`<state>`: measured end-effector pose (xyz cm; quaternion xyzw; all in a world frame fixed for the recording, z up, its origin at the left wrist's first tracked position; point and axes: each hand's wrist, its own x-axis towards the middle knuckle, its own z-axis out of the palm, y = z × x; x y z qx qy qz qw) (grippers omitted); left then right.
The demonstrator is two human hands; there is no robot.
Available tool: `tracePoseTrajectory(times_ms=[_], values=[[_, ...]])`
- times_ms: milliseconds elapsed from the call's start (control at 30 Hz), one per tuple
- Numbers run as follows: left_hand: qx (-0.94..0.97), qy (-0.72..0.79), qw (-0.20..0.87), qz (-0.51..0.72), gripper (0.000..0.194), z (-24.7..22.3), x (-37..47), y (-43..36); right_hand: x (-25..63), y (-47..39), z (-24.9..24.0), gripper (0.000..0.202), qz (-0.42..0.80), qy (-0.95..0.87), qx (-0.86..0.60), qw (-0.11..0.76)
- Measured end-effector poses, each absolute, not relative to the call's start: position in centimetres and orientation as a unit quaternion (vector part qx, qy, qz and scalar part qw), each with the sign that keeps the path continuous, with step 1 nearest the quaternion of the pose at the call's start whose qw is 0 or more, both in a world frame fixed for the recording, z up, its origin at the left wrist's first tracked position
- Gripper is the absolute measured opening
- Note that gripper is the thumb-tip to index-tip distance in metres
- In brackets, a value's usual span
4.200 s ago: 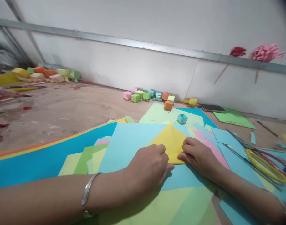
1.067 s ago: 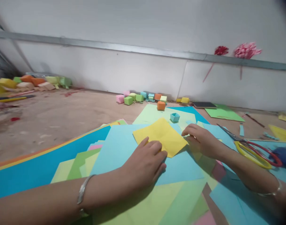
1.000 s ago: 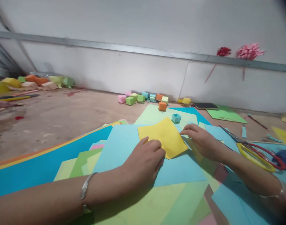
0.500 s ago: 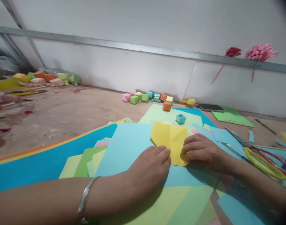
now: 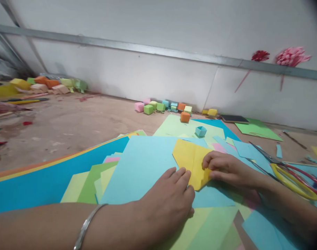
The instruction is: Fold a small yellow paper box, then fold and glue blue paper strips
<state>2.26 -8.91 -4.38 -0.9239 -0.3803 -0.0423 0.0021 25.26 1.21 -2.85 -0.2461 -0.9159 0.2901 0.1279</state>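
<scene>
Since a moment ago, your yellow paper (image 5: 191,160) has turned and folded smaller on the light blue sheet (image 5: 145,163). Your right hand (image 5: 226,168) pinches its right corner; your left hand (image 5: 171,198) lies flat, fingers touching its near edge. Press the fold slowly.

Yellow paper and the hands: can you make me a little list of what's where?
Yellow paper: partly folded, lying on a light blue sheet
Left hand: fingers flat at the paper's near edge
Right hand: fingers pressing down the paper's right side
Small blue paper box: behind the paper, on a pale green sheet
Scissors: to the right, yellow and red handles
Row of paper cubes: by the wall
</scene>
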Motion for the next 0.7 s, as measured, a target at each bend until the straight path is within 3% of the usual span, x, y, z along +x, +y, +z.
tracePoseTrajectory(times_ms=[267, 700], values=[[-0.903, -0.408, -0.071, -0.114, 0.015, -4.1, 1.9, -10.1, 24.0, 0.2, -4.6, 0.028, 0.131, -0.909, -0.368, 0.145], [-0.927, -0.367, 0.023, -0.079, 0.029, -4.8, 2.3, -9.6, 23.6, 0.1, -4.7, 0.031, 0.12, -0.913, -0.368, 0.128]])
